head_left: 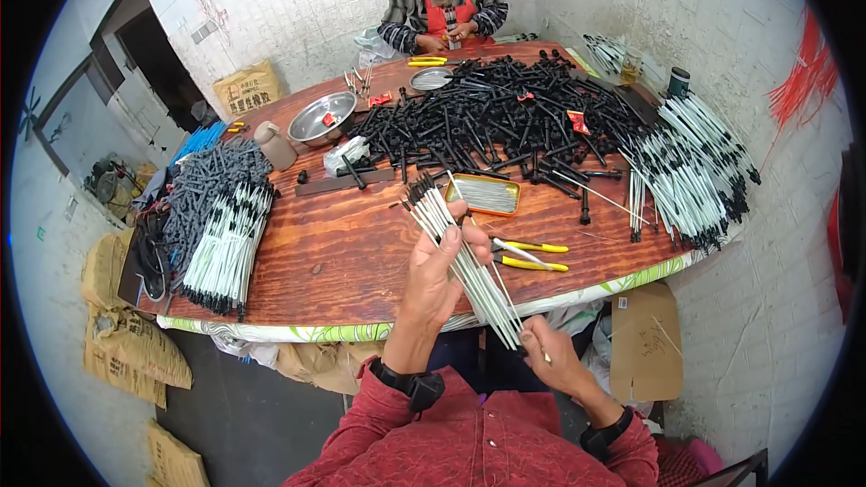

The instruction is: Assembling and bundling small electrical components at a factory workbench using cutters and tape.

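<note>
My left hand (435, 278) is wrapped round a slanting bundle of thin white rods (480, 287) with black tips at the upper end. Lower down, my right hand (552, 357) is closed near the bundle's bottom end, fingers pinched on at least one white rod; exactly how many it grips is hidden. Just beyond the bundle lie yellow-handled pliers (534, 264) and a yellow-rimmed tin (517, 207) of thin metal pins. A big heap of black plastic pieces (505, 117) covers the table's middle and far part.
Bundled white rods lie at right (690, 171) and left (224, 248) on the wooden table (334, 257). Grey pieces (212, 180), a beige flask (275, 146) and a steel bowl (311, 133) stand at left. Across sits a co-worker (442, 13) handling pieces. A cardboard sheet (645, 343) leans below the edge.
</note>
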A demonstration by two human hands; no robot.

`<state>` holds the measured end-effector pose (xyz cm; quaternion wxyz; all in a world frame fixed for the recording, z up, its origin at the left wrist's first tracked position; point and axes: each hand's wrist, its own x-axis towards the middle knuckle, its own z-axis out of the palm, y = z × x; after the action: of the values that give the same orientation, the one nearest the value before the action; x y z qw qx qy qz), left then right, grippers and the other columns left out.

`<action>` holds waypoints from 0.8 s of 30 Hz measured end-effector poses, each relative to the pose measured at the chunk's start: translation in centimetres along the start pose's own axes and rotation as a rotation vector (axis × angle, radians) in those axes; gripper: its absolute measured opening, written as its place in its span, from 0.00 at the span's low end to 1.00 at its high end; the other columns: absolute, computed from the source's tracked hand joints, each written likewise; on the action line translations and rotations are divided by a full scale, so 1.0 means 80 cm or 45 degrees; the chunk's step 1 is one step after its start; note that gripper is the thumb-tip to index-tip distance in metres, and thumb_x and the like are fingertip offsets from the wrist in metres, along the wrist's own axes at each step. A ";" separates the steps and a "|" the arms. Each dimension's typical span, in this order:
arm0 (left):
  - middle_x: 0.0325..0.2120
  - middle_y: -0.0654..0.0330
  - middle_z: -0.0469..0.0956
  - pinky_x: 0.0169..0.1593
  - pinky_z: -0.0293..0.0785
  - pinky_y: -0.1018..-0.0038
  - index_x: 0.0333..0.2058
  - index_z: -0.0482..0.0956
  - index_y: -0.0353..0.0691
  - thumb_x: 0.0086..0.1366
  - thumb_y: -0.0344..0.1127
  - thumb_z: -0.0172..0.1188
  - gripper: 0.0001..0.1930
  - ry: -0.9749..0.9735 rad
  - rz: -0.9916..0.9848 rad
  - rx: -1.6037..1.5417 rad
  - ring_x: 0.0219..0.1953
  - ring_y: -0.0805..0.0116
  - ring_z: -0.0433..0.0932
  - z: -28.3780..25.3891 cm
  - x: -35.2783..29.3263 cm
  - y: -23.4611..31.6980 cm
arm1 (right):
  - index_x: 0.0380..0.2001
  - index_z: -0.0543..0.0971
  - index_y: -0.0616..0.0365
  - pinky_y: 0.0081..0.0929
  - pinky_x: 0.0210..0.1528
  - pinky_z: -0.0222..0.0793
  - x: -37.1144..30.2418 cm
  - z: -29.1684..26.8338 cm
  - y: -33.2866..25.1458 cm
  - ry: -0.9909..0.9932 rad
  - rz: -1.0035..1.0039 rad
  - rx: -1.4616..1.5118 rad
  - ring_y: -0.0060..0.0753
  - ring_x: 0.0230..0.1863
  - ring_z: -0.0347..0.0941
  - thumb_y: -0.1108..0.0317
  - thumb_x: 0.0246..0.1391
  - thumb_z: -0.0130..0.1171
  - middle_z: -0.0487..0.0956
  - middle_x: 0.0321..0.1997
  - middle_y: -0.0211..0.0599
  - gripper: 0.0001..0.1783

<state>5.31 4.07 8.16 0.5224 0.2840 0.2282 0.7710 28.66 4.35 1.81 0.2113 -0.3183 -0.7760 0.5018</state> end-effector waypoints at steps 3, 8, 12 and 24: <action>0.36 0.56 0.81 0.45 0.81 0.68 0.56 0.68 0.36 0.73 0.36 0.52 0.17 -0.035 -0.022 0.103 0.36 0.68 0.81 0.011 -0.015 0.013 | 0.40 0.71 0.60 0.33 0.29 0.68 0.002 -0.011 -0.006 0.046 -0.090 -0.269 0.38 0.28 0.77 0.50 0.67 0.52 0.77 0.29 0.41 0.20; 0.35 0.52 0.80 0.43 0.80 0.66 0.53 0.69 0.34 0.73 0.35 0.51 0.15 -0.116 -0.148 0.292 0.37 0.64 0.81 0.040 -0.053 0.053 | 0.54 0.70 0.65 0.38 0.53 0.69 0.040 -0.046 -0.067 0.564 -0.723 -0.446 0.51 0.52 0.76 0.47 0.66 0.51 0.78 0.49 0.52 0.30; 0.36 0.49 0.80 0.43 0.80 0.67 0.52 0.70 0.33 0.73 0.33 0.51 0.13 -0.190 -0.254 0.351 0.37 0.61 0.82 0.049 -0.078 0.063 | 0.58 0.68 0.68 0.38 0.63 0.62 0.053 0.008 -0.091 0.133 -0.665 0.277 0.52 0.62 0.69 0.44 0.67 0.47 0.73 0.57 0.53 0.35; 0.41 0.50 0.81 0.48 0.80 0.67 0.53 0.71 0.32 0.72 0.33 0.54 0.15 0.086 -0.319 0.456 0.41 0.63 0.82 -0.075 -0.041 -0.004 | 0.39 0.79 0.65 0.38 0.34 0.73 0.089 0.017 -0.027 -0.020 -0.304 -0.368 0.49 0.30 0.79 0.57 0.66 0.53 0.80 0.32 0.50 0.18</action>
<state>2.46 0.77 2.86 0.5474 0.3155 0.4123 0.6564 22.09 7.85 3.29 0.2152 -0.2471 -0.8739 0.3591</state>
